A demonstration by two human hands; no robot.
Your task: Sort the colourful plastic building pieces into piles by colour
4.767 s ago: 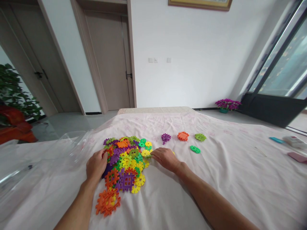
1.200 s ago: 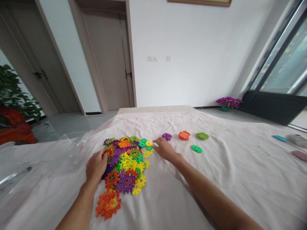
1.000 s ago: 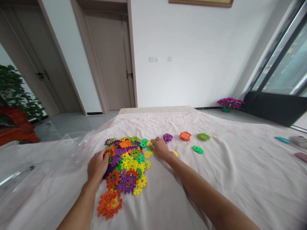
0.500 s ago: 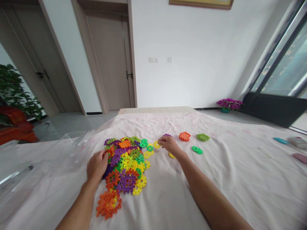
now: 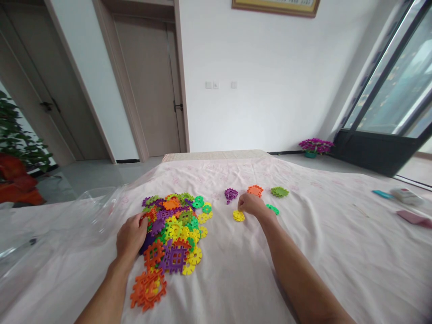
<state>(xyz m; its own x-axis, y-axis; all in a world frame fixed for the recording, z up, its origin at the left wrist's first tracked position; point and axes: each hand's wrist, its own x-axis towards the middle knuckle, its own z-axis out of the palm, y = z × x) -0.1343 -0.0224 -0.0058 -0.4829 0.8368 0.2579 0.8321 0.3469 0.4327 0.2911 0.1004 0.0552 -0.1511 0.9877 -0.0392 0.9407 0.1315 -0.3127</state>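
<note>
Left hand (image 5: 131, 236) curled at bright pile (image 5: 175, 228), right hand (image 5: 254, 207) curled by yellow discs (image 5: 238, 217), can't tell if holding any

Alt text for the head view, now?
A left hand rests against a mixed pile of colorful notched pieces on a pale cloth; the right hand is beside yellow pieces. Purple pieces, orange pieces and lime pieces lie nearby.

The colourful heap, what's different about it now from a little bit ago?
The right hand picked a yellow disc off the edge of the heap, then moved right, to the separate yellow pile. I can't see whether it has let go. The left hand stayed at the heap's left side.
</note>
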